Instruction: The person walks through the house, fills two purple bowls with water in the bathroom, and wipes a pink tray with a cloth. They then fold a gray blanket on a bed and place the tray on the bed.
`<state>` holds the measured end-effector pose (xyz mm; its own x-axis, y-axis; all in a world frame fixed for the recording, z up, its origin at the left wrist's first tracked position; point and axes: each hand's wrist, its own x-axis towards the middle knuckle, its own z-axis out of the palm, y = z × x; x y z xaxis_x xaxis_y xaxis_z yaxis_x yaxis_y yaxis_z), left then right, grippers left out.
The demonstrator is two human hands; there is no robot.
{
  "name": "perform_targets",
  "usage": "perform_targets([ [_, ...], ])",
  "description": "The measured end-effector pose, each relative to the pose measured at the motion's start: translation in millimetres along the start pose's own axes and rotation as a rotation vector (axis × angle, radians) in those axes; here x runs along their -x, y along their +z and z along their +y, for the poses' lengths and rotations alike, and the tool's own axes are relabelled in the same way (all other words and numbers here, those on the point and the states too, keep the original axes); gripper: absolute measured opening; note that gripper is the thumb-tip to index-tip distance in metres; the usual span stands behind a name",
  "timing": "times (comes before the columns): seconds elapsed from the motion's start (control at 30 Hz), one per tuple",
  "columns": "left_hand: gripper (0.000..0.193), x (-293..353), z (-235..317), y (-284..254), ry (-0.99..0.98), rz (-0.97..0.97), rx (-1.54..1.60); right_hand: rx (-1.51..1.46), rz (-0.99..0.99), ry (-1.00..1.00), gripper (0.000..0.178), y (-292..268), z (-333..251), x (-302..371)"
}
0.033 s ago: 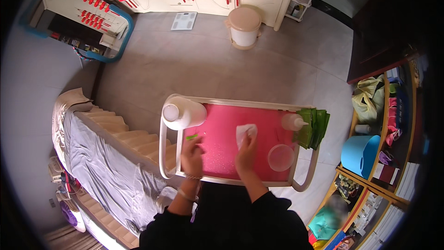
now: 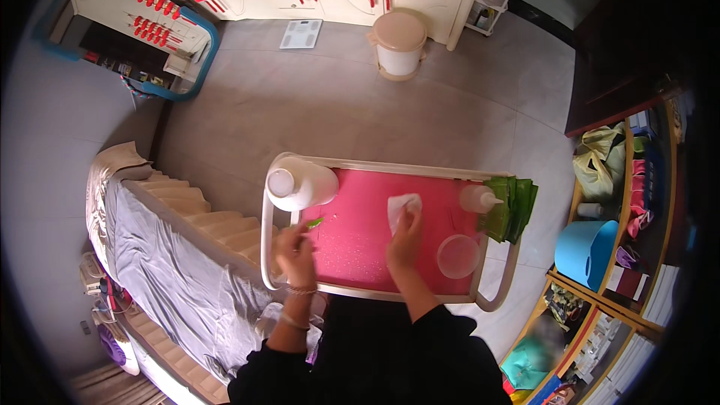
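Observation:
In my right hand [image 2: 405,244] is a crumpled white tissue [image 2: 404,206], pinched between the fingers above the pink top of a cart [image 2: 367,229]. My left hand [image 2: 294,256] is at the cart's left edge, its fingers loosely bent and somewhat apart; I see nothing in them. Just beyond its fingertips lies a small green scrap [image 2: 315,223]. White specks or droplets dot the pink surface between my hands. A large white bottle [image 2: 307,184] lies tilted at the far left corner. To the right of my right hand is a round clear dish [image 2: 458,256].
A small squeeze bottle [image 2: 478,199] and several green packets [image 2: 514,206] are at the cart's right end. A pale rail [image 2: 270,247] borders the cart. A covered couch [image 2: 169,255] is at left, shelves [image 2: 592,304] at right, a lidded bin [image 2: 398,41] beyond.
My left hand has moved left, away from the green scrap. The right hand keeps hold of the tissue and has hardly moved.

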<state>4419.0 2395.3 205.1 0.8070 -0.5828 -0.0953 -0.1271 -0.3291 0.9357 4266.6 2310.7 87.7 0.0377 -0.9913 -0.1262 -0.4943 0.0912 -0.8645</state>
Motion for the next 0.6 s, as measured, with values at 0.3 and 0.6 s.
perform_targets([
  [0.3, 0.049, -76, 77, -27, 0.569, 0.081, -0.698, 0.494, -0.152, -0.528, 0.036, 58, -37, -23],
  [0.6, 0.038, -82, 81, -40, 0.587, 0.178, -0.574, -0.02, -0.372, 0.083, 0.028, 23, -30, -15],
])
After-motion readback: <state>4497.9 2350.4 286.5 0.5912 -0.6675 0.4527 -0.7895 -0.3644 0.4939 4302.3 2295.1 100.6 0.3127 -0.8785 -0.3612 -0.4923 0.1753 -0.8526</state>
